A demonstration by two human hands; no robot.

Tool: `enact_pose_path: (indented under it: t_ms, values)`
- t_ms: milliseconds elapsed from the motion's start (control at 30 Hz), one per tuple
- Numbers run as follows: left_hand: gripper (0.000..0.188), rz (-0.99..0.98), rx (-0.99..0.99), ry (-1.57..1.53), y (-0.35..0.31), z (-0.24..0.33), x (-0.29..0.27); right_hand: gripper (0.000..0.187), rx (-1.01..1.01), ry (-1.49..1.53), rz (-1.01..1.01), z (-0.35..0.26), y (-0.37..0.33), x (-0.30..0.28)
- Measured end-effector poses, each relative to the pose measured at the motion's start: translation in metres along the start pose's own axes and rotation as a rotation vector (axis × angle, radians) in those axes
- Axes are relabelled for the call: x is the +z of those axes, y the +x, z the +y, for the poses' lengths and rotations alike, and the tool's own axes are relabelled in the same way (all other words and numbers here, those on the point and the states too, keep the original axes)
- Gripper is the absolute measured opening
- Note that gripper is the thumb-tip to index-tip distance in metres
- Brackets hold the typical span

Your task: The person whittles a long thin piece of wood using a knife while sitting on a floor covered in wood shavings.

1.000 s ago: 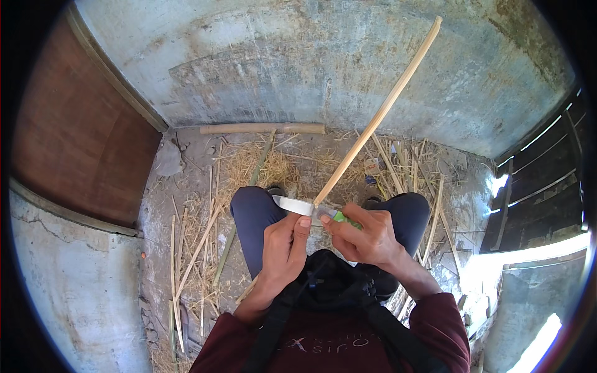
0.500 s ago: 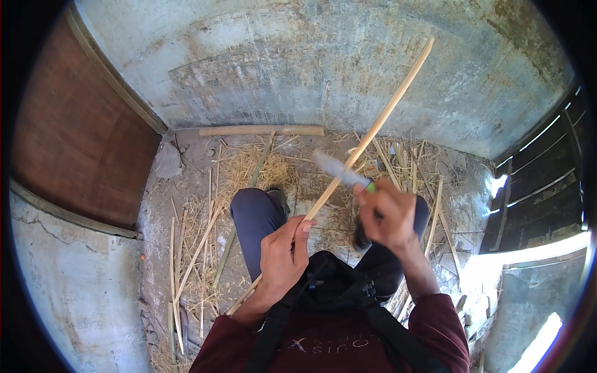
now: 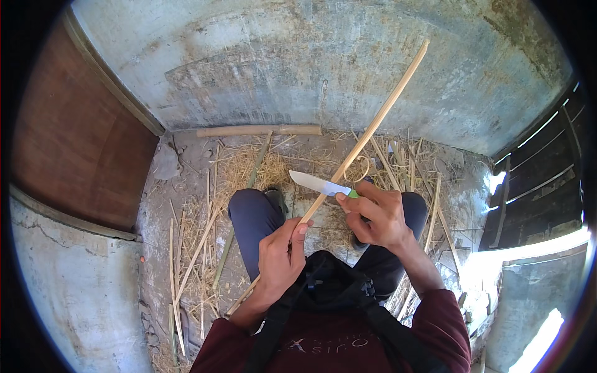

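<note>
Along the long pale strip (image 3: 388, 107), slanting up and away from the person's lap toward the wall (image 3: 249, 74), here's the action: the left hand (image 3: 283, 252) has its lower part gripped, thumb pressed on top and fingers closed underneath, and the right hand (image 3: 380, 214), just right of the strip, is wrapped firmly round the green handle of a knife (image 3: 311, 181). The blade lies across the strip, a little above the left hand, its tip poking out to the left, and look at that, a thin curl (image 3: 368, 166) loops off the strip's right side just above the blade! Whether the edge is biting at this instant, I can't tell. Now the danger: a pull down the strip that skips loose could run the edge into the left thumb, since that thumb sits right in its path. The left knee (image 3: 249, 208), left of the strip, looks exposed too, should the tip swing wide. Tilt the blade too steeply and it might dig in and gouge the wood; let the left fingers slacken and the strip could roll, its long, unsupported far end adding the leverage to twist it
</note>
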State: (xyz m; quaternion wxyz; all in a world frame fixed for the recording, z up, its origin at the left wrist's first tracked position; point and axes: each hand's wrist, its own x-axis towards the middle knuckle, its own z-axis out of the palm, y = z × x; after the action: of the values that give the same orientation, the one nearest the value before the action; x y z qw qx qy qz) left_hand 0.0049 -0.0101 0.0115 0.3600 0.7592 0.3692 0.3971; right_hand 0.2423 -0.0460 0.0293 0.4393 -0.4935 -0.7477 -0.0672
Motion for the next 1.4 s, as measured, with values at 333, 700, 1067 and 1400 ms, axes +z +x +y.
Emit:
enact_pose_path:
  t_ms: [333,700,1067,1400]
  values:
    - [0.022,0.04,0.074,0.024,-0.002,-0.003,0.002,0.041,0.008,-0.006,0.109,0.013,0.004,-0.012]
    - [0.02,0.057,0.106,0.04,-0.001,-0.004,0.002,0.033,-0.083,-0.036,0.159,0.017,0.019,-0.017]
    - [0.018,0.034,0.043,0.083,-0.005,-0.009,0.0,0.027,-0.01,-0.037,0.163,0.035,0.018,-0.023]
    - [0.016,0.006,0.029,0.129,-0.011,-0.011,-0.007,0.023,-0.076,-0.12,0.139,0.047,0.028,-0.037]
